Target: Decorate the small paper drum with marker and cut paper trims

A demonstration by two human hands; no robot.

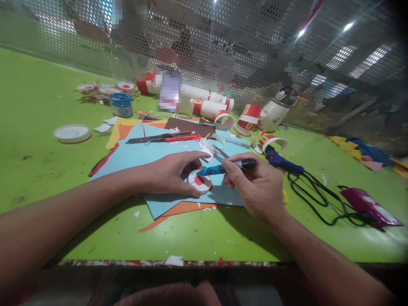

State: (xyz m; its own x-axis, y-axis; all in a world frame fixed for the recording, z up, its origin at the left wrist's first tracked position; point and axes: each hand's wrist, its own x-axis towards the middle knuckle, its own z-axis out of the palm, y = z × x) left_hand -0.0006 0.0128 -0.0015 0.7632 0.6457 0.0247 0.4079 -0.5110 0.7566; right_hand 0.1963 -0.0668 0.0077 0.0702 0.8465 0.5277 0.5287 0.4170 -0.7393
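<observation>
My left hand [178, 172] curls around a small round white disc [200, 182] and steadies it by the edge. A red shape fills the disc's middle, with small blue dots around it. In my right hand [255, 182] is a black marker [237, 165] whose front part is smeared with blue. Its blue end meets the disc's face or hovers just over it; which one I cannot tell. Below the disc lie light-blue paper sheets [159, 163]. A scissors-like metal blade [219, 151] shows just behind the marker, and a box cutter [162, 137] rests on the sheets.
An open blue paint jar [121, 105] stands back left, near its white lid [72, 133] and several finished-looking discs [108, 90]. Paper cups [248, 119] and a white bottle [274, 111] line the back. A blue glue gun [283, 161] with looping cord lies right, beside a purple device [369, 206].
</observation>
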